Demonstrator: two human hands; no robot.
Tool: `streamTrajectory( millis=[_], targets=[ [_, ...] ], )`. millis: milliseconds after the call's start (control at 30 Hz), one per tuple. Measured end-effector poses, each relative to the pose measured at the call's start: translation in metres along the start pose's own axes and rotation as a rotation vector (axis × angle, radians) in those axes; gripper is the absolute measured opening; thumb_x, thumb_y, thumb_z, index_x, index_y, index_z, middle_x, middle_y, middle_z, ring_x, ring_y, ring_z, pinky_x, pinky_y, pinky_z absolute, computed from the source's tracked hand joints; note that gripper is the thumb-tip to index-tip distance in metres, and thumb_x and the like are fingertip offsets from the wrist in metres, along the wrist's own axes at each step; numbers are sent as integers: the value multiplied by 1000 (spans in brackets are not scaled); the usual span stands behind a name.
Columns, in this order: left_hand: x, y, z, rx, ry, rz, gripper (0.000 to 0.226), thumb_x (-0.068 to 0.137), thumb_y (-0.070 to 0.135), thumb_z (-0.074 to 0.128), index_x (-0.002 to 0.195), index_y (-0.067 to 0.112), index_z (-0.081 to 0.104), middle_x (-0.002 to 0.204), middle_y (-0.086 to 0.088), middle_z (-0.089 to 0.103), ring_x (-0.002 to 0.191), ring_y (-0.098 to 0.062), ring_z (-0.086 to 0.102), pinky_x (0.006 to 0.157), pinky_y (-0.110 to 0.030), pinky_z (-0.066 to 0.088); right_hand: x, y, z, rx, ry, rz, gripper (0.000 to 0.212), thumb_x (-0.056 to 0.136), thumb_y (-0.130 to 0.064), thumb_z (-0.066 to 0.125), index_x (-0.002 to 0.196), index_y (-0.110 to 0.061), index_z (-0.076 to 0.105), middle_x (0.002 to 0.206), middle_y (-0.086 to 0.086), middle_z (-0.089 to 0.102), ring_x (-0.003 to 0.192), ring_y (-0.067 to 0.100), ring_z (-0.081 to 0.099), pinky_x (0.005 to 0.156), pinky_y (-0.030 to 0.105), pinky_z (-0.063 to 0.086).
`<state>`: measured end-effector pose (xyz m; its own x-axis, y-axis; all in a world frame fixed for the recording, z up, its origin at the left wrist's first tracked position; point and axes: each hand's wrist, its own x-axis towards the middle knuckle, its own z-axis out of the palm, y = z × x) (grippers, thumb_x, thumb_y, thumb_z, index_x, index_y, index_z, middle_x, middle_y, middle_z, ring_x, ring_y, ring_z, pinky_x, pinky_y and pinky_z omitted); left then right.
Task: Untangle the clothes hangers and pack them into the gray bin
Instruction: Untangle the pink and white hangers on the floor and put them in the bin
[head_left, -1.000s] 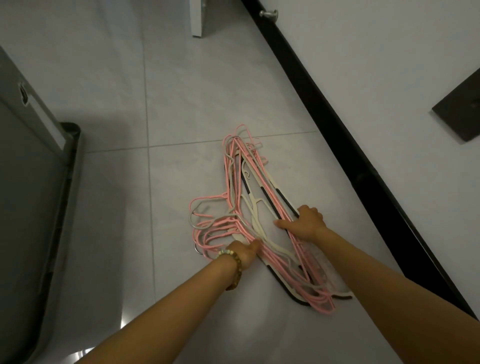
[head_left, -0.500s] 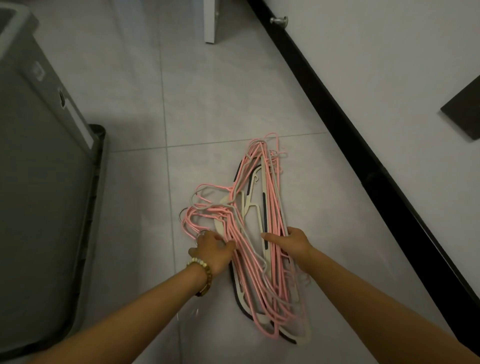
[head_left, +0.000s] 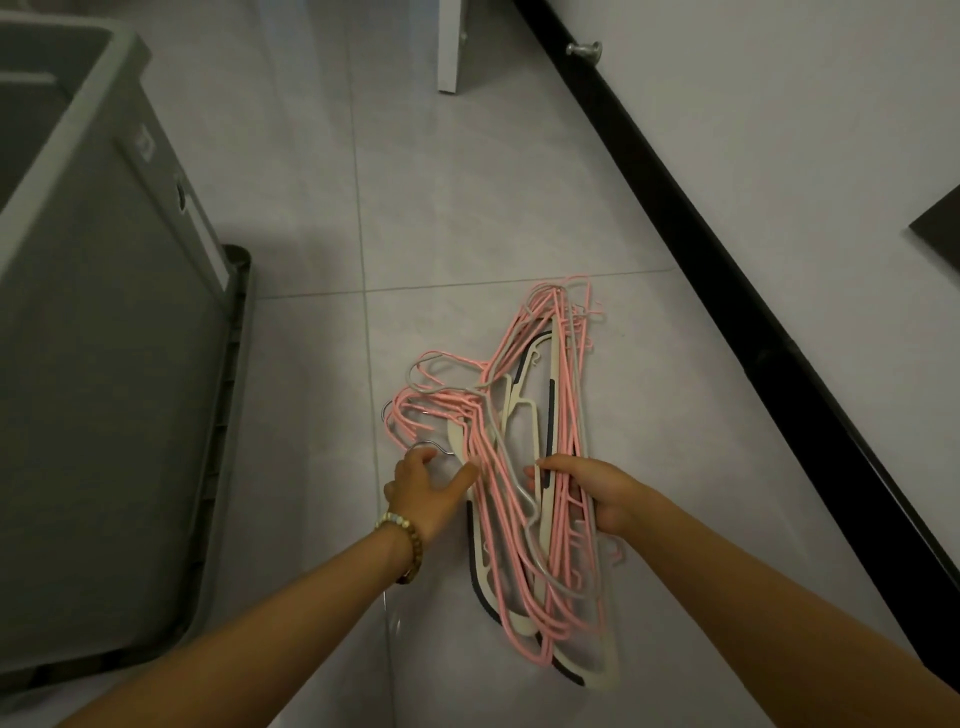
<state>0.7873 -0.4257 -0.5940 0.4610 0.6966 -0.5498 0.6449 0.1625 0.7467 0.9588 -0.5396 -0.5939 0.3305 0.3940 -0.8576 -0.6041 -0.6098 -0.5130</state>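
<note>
Hangers (head_left: 498, 452) have swung nearer the gray bin (head_left: 104, 312), on the floor (head_left: 467, 208) — right hand (head_left: 597, 493) curled round them, left hand (head_left: 426, 488) spread loose at the hooks (head_left: 410, 408). Light, stiff, snaggy — likely best gripped at necks.

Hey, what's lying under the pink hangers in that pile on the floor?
Cream hangers with dark strips lie beneath the pink hangers, showing between the wires and past the near end. Below them is the tiled floor. How many cream ones are buried is hidden.
</note>
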Motion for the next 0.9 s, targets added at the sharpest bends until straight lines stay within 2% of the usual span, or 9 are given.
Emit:
streamTrajectory(
  millis=[133, 200, 300, 433, 567, 667, 733, 800, 900],
  targets=[
    [-6, 4, 4, 111, 92, -16, 83, 77, 55, 63, 141, 13, 32, 148, -10, 32, 137, -30, 29, 112, -39, 26, -2, 1, 17, -2, 100, -82, 34, 82, -18, 69, 108, 3, 63, 100, 13, 72, 103, 26, 64, 101, 41, 47],
    [-10, 5, 9, 212, 54, 18, 84, 76, 59, 61, 141, 13, 33, 145, -9, 36, 135, -29, 31, 110, -38, 28, -3, 4, 24, 6, 149, -108, 42, 80, -15, 72, 114, 6, 59, 107, 19, 70, 99, 31, 66, 94, 43, 51],
    [-9, 11, 15, 27, -100, -73, 80, 77, 50, 65, 137, 8, 33, 139, -12, 44, 127, -30, 43, 108, -40, 38, -2, 9, 32, -51, 279, -163, 40, 76, -13, 74, 109, 6, 63, 101, 25, 68, 92, 39, 67, 84, 43, 56],
    [-3, 24, 20, -53, -70, -181, 77, 81, 31, 67, 139, 1, 26, 138, -18, 44, 125, -33, 47, 104, -41, 43, -5, 13, 38, -294, 404, -318, 19, 76, -12, 70, 92, -5, 62, 74, 4, 62, 67, 22, 58, 66, 30, 48],
    [-2, 23, 18, -77, -26, -105, 41, 83, 27, 63, 113, 0, 54, 110, -15, 64, 100, -30, 61, 87, -33, 51, -7, 12, 38, -330, 488, -440, 22, 82, -15, 64, 98, -8, 51, 76, 2, 57, 62, 11, 54, 54, 25, 43],
    [-3, 21, 14, -156, -25, -50, 19, 83, 20, 63, 94, 4, 62, 85, -5, 65, 83, -23, 61, 65, -22, 49, -9, 6, 35, -377, 455, -513, 56, 82, -21, 67, 130, -5, 42, 114, 12, 59, 98, 26, 62, 80, 34, 53],
    [-6, 22, 13, -235, -26, -42, 17, 80, 14, 65, 95, 6, 62, 86, -5, 65, 79, -19, 61, 61, -17, 47, -9, 6, 38, -443, 412, -500, 73, 80, -25, 71, 140, -3, 34, 138, 13, 45, 122, 31, 51, 101, 41, 45],
    [-10, 27, 9, -266, -92, -1, 6, 79, 10, 65, 83, 12, 61, 80, -4, 64, 71, -15, 61, 57, -14, 50, -8, 9, 44, -433, 402, -484, 67, 79, -23, 72, 133, 3, 43, 137, 17, 47, 121, 34, 51, 102, 44, 45],
    [-13, 41, 2, -312, -232, 18, 21, 79, 5, 63, 98, 13, 60, 92, -9, 67, 87, -24, 65, 84, -32, 56, -13, 13, 45, -152, 339, -476, 41, 79, -8, 69, 118, -4, 55, 120, 18, 61, 100, 29, 63, 84, 40, 55]
  ],
)
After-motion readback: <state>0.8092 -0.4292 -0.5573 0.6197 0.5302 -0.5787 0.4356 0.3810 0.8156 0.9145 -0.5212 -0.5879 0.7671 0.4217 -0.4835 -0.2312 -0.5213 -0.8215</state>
